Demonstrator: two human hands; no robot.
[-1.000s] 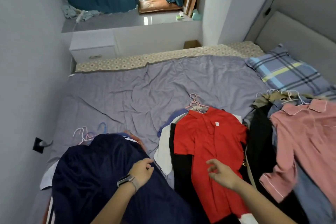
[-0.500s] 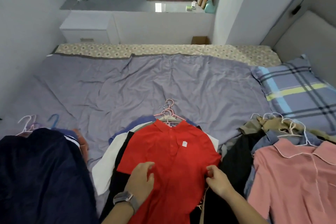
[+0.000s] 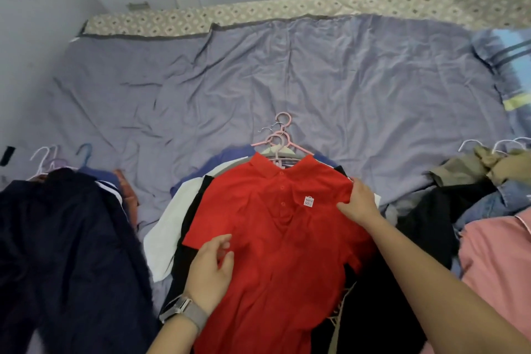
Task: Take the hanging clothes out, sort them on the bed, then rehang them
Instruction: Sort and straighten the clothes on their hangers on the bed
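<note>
On the bed (image 3: 316,75), the red polo shirt (image 3: 275,238) tops the middle pile, hiding the garments beneath and most of its pink hanger (image 3: 283,138), the right hand (image 3: 357,202) pinching its shoulder and the left hand (image 3: 211,270) resting relaxed on its sleeve.

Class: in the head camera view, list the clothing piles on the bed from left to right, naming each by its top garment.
Navy garment → red polo shirt → pink shirt.
</note>
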